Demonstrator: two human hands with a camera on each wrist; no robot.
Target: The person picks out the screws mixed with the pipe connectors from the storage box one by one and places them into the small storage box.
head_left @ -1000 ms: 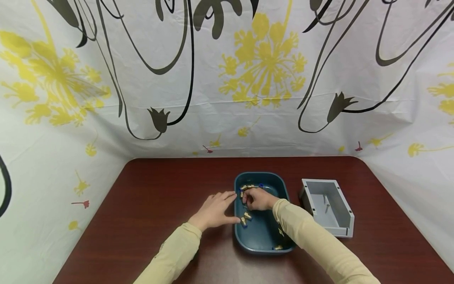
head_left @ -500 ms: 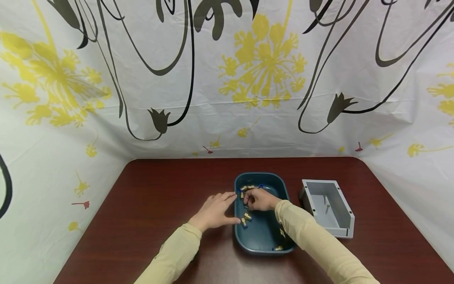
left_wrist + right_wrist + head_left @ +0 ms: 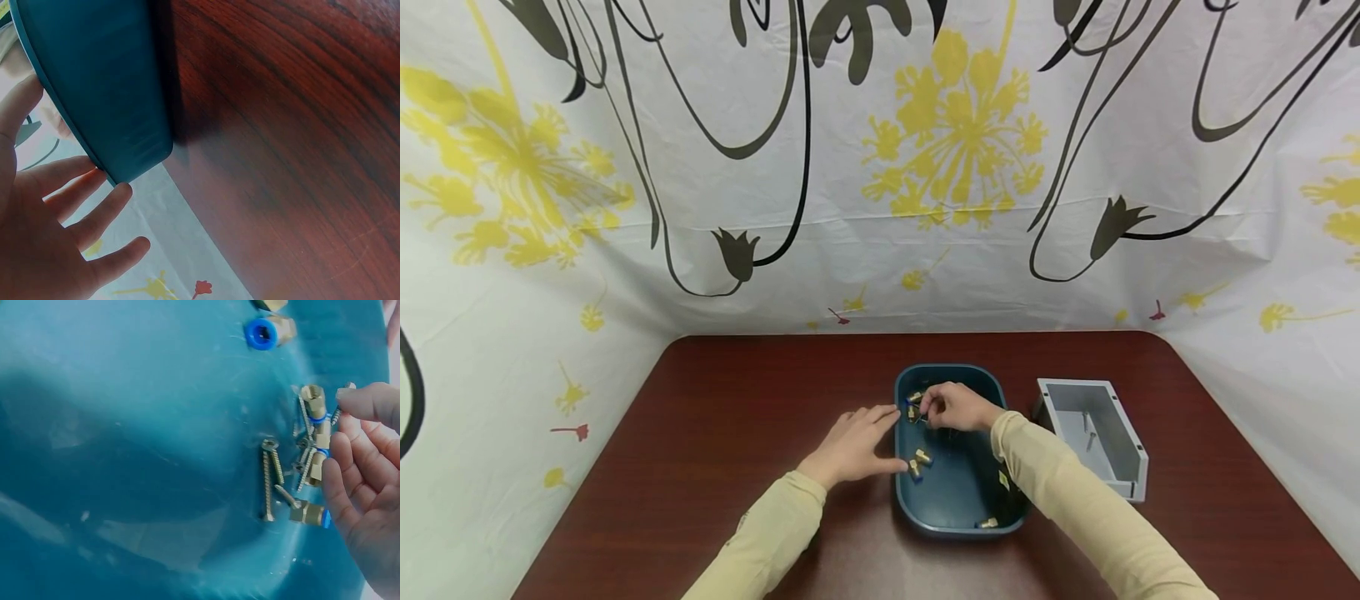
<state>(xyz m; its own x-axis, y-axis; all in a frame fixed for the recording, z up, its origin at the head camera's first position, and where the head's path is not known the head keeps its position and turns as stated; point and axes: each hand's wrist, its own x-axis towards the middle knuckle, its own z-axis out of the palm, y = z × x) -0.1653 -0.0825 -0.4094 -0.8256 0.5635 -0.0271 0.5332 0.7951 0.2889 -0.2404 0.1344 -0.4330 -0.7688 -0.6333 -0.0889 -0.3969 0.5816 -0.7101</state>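
Note:
My right hand (image 3: 958,407) is inside the far part of a blue-green plastic bin (image 3: 951,530). Seen from the right wrist, its thumb and fingers pinch a small screw (image 3: 335,416), partly hidden by the fingertips. Below lie loose screws (image 3: 267,487) and brass fittings with blue collars (image 3: 306,513), close to the bin's side wall. My left hand (image 3: 856,446) is at the bin's left rim, fingers spread and fairly straight; in the left wrist view some fingertips (image 3: 90,164) touch the rim.
A grey open box (image 3: 1123,454) stands right of the bin, with a couple of screws (image 3: 1092,440) in it. Other brass fittings (image 3: 922,457) lie along the bin's left side, and one fitting (image 3: 988,523) near its front. A patterned cloth (image 3: 820,283) hangs behind the brown table (image 3: 775,392).
Within the bin, my right hand has shifted slightly away from me and to the right, with its fingertips still pinched. The left hand stays at the rim.

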